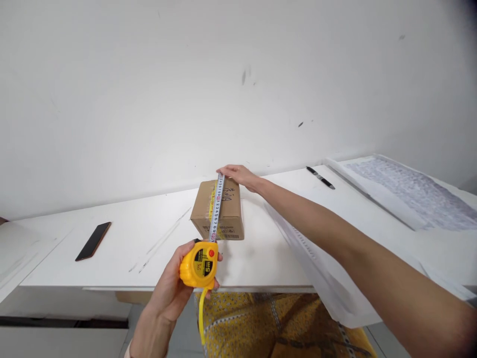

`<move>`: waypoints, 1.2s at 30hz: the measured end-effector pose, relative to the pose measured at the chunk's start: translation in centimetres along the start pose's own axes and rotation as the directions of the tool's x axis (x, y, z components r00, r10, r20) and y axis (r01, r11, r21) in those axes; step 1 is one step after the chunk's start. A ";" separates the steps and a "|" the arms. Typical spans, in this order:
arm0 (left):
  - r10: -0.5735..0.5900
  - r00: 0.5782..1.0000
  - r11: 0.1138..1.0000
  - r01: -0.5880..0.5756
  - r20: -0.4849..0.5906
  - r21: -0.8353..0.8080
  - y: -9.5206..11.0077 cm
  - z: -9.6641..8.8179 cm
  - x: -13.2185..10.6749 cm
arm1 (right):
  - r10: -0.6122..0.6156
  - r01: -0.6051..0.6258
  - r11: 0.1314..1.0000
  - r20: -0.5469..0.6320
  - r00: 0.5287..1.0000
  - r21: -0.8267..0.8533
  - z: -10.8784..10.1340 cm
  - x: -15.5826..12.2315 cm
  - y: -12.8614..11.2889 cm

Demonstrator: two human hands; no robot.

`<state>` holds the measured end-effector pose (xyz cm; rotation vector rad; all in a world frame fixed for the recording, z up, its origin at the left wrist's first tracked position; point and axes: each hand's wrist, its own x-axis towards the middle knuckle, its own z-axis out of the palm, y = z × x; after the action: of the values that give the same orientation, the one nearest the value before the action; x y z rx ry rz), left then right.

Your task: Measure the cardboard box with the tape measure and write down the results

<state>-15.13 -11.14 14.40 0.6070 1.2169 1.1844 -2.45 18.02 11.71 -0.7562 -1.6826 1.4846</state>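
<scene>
A small brown cardboard box (201, 199) sits on the white table, with yellow tape and dark handwriting on its top. My left hand (173, 283) grips the yellow case of a tape measure (199, 266), held low in front of the box. From the case, the blade (216, 206) runs out across the box top to its far edge. There my right hand (238, 175) pinches the blade's end between its fingers. A yellow wrist strap (201, 318) dangles from the case.
To the left a dark phone (94, 241) lies on the white table (122, 258). A black pen (320, 177) rests at the right, near a printed sheet (417, 189). Translucent plastic (316, 268) hangs over the front edge under my right arm. A white wall (149, 99) stands behind.
</scene>
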 end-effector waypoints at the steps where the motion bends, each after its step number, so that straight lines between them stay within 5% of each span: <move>1: 0.051 0.998 0.999 -0.050 -0.029 0.016 -0.2 -0.4 -0.2 | -0.020 0.021 1.000 -0.028 0.999 0.010 -0.5 -0.6 -0.4; 5: 0.382 0.904 0.919 -0.350 -0.192 0.181 -0.6 -3.2 0.0 | 0.009 -0.024 0.997 -0.193 0.981 -0.077 -1.8 -4.4 -0.8; 7: 0.462 0.858 0.877 -0.403 -0.226 0.262 0.0 -4.7 0.5 | 0.021 -0.055 0.983 -0.186 0.982 -0.176 -1.9 -6.8 -0.3; 9: 0.423 0.886 0.886 -0.361 -0.188 0.293 1.3 -5.8 0.8 | 0.007 -0.043 0.971 -0.155 0.988 -0.234 -2.0 -8.7 -0.1; 13: 0.125 0.989 0.916 -0.143 0.074 0.375 5.8 -6.4 0.7 | -0.101 0.078 0.987 -0.170 0.980 -0.138 -2.7 -10.2 -1.9; 17: 0.026 0.994 0.815 -0.085 0.110 0.574 9.9 -5.9 1.7 | -0.160 0.160 0.986 -0.018 0.987 0.042 -3.3 -10.3 -4.7; 21: -0.158 0.964 0.690 -0.048 0.216 0.722 12.6 -6.9 4.5 | -0.063 0.064 0.997 0.023 0.998 -0.042 -2.8 -11.2 -4.9; 24: -0.084 0.983 0.637 -0.072 0.162 0.768 14.1 -8.4 6.6 | 0.024 -0.014 0.992 0.082 0.996 -0.125 -1.9 -12.1 -3.8; 27: 0.086 0.995 0.672 -0.096 0.051 0.735 15.3 -9.8 8.3 | 0.045 -0.025 0.966 0.072 0.996 -0.256 -0.8 -12.5 -2.6; 31: 0.201 0.979 0.737 -0.125 -0.039 0.665 15.7 -10.7 10.2 | -0.068 0.071 0.926 0.022 0.997 -0.371 0.4 -11.8 -1.5; 36: 0.194 0.980 0.749 -0.124 -0.036 0.651 14.4 -10.6 11.9 | -0.149 0.149 0.943 0.023 0.989 -0.297 1.2 -10.5 -0.4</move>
<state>-31.27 2.21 19.17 1.2012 1.7068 0.9167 2.24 8.61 10.41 -0.7657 -1.9457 1.1405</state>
